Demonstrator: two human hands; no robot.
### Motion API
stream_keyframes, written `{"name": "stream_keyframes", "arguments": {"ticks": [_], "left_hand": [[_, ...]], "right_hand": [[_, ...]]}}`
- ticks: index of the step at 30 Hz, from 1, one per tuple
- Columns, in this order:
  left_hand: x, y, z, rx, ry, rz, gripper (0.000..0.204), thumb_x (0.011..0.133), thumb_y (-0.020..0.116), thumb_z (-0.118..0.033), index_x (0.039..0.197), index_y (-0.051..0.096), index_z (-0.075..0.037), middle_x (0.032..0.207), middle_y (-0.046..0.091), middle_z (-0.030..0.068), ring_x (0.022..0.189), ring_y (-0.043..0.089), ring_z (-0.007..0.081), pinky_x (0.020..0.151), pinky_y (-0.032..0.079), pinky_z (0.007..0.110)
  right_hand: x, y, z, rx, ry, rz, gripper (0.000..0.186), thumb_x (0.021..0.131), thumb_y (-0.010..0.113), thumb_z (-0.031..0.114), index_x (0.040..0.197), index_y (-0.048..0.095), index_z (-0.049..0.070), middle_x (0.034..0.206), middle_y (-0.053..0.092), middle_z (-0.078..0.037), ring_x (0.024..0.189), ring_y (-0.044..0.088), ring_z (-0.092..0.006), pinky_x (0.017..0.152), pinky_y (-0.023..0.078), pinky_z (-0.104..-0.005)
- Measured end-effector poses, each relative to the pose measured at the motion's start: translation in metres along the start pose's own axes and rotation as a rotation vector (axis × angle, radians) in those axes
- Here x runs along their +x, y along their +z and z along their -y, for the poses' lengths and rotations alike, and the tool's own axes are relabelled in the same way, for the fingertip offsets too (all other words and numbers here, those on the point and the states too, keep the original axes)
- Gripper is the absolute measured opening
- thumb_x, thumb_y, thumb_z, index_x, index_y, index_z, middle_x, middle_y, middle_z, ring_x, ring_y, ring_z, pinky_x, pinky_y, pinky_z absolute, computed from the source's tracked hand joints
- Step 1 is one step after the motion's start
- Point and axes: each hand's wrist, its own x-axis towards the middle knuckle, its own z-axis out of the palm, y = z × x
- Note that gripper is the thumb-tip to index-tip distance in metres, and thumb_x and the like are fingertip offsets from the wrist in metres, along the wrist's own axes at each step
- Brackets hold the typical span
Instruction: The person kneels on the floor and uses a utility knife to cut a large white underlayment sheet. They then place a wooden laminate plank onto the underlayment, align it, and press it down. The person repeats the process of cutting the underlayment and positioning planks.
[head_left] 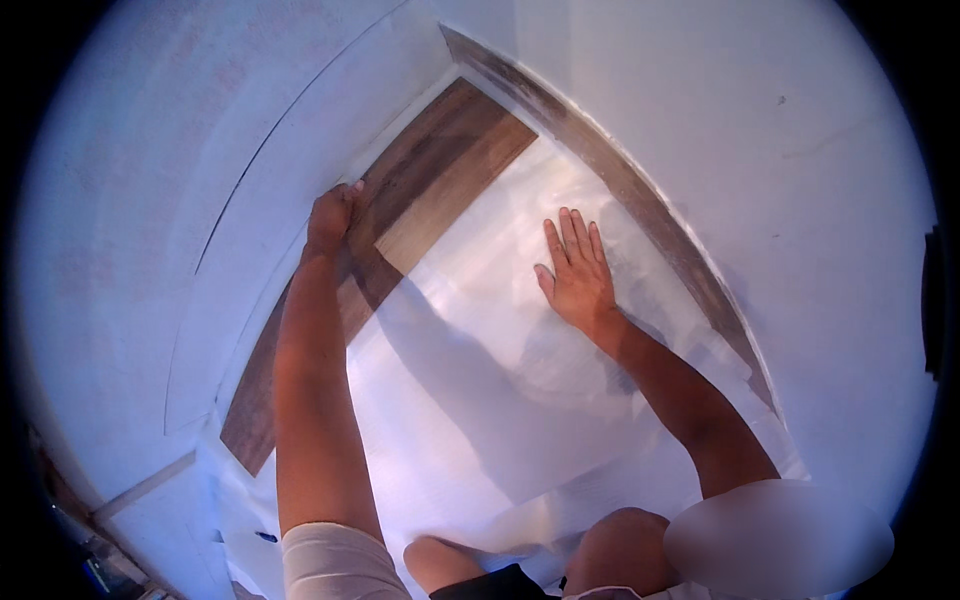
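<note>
Two pale walls meet at the far corner of a small floor area, the left wall (pixel 180 150) carrying a thin dark line and the right wall (pixel 750 130) plain but for a few faint marks. A glossy white sheet (pixel 450 450) covers most of the floor, crossed by the shadow of an arm. Brown wood-look planks (pixel 425 135) lie along the floor's left edge, reaching from near the far corner down toward the near left; a lighter plank (pixel 460 190) sits on the side away from the wall, its near end meeting darker boards. A brown strip (pixel 640 190) follows the floor's right edge at the foot of the wall.

The person kneels or squats at the near edge, with bare knees (pixel 620 550), dark shorts (pixel 500 585) and a pale sleeve (pixel 340 565) in view. The left hand (pixel 335 212) is curled at the planks' wall-side edge, about midway along; whether it pinches a board cannot be told. The right hand (pixel 578 278) is spread, palm down over the sheet, between the planks and the strip, touching neither. A small dark blue object (pixel 266 537) lies near the floor's near left corner, too small to identify.
</note>
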Motion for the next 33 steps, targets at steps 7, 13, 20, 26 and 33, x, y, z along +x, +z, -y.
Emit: {"name": "stream_keyframes", "arguments": {"ticks": [7, 13, 20, 26, 33], "left_hand": [[0.011, -0.001, 0.027, 0.047, 0.069, -0.024, 0.062, 0.102, 0.057, -0.059, 0.104, 0.073, 0.0, 0.105, 0.072, 0.0284, 0.101, 0.065, 0.0492, 0.091, 0.05, 0.052], [0.001, -0.009, 0.015, -0.014, 0.04, -0.096, 0.052, 0.101, 0.064, -0.05, 0.102, 0.069, 0.002, 0.1, 0.071, 0.0285, 0.098, 0.065, 0.0478, 0.087, 0.05, 0.052], [-0.007, 0.018, 0.042, 0.082, 0.086, -0.362, 0.029, 0.098, 0.066, -0.03, 0.107, 0.07, -0.002, 0.109, 0.07, 0.0233, 0.104, 0.065, 0.0442, 0.093, 0.051, 0.054], [-0.014, 0.087, 0.085, 0.373, 0.129, -0.419, 0.024, 0.102, 0.059, -0.024, 0.111, 0.072, -0.005, 0.115, 0.071, 0.0174, 0.114, 0.063, 0.0383, 0.1, 0.048, 0.051], [-0.006, 0.127, 0.218, 0.226, -0.098, -0.467, 0.046, 0.094, 0.075, -0.032, 0.125, 0.068, 0.001, 0.128, 0.067, 0.022, 0.121, 0.061, 0.0417, 0.104, 0.048, 0.05]], "right_hand": [[0.01, -0.006, 0.008, -0.009, -0.03, 0.031, 0.073, 0.103, 0.056, 0.042, 0.159, 0.037, -0.002, 0.169, 0.027, -0.024, 0.16, 0.019, -0.0359, 0.132, 0.01, -0.051], [0.009, -0.014, 0.007, -0.016, -0.006, 0.065, 0.075, 0.102, 0.057, 0.042, 0.16, 0.036, -0.002, 0.169, 0.027, -0.023, 0.16, 0.019, -0.035, 0.132, 0.011, -0.0504], [0.022, 0.005, 0.004, -0.008, -0.015, 0.033, 0.072, 0.101, 0.06, 0.04, 0.157, 0.041, 0.0, 0.168, 0.028, -0.022, 0.159, 0.022, -0.0351, 0.131, 0.015, -0.0505], [0.068, 0.084, -0.053, 0.062, -0.022, -0.116, 0.058, 0.096, 0.068, 0.028, 0.146, 0.054, 0.001, 0.156, 0.046, -0.021, 0.146, 0.04, -0.0378, 0.125, 0.026, -0.0519], [0.187, 0.169, -0.1, 0.015, 0.028, -0.36, 0.05, 0.095, 0.071, 0.029, 0.135, 0.062, 0.0, 0.145, 0.055, -0.018, 0.14, 0.045, -0.0381, 0.118, 0.034, -0.052]]}}
